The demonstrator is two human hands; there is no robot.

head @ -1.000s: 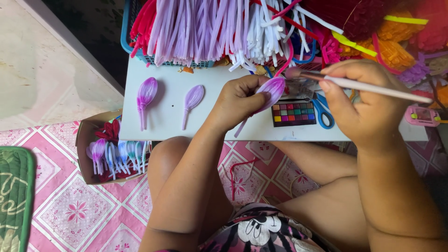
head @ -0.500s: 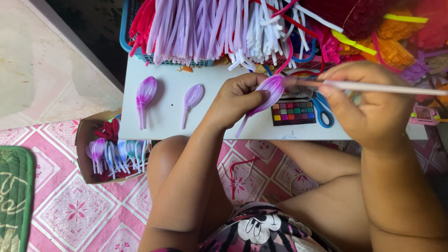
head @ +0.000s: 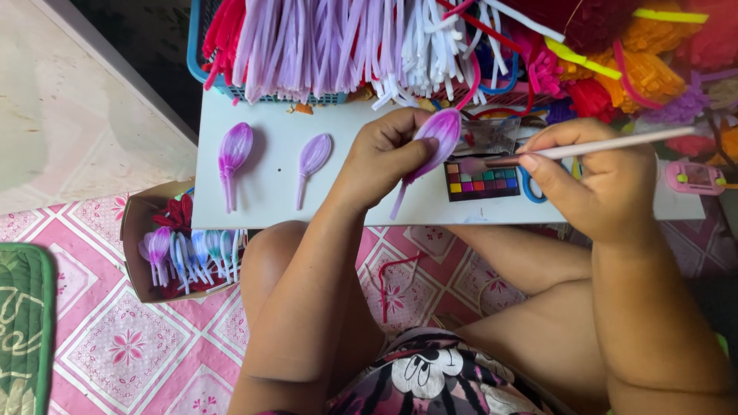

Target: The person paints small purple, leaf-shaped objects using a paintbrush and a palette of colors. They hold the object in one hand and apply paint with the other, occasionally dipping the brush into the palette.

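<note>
The left hand (head: 384, 157) is pinching a purple petal (head: 438, 132) upright over the white board (head: 338, 204), while the right hand (head: 596, 180) is gripping a thin brush (head: 584, 147), its tip hovering above the paint palette (head: 482, 180); two finished petals (head: 234, 150) are lying far left.

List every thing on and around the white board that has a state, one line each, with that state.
Left hand: holds a purple petal by its stem, lifted off the board.
Right hand: grips a brush, tip over the palette.
Colour palette: lid open, flat on the white board.
Two finished petals: lying flat, apart.
Cardboard box: open, holds petals.
Blue basket: overflowing with pipe cleaners.
</note>
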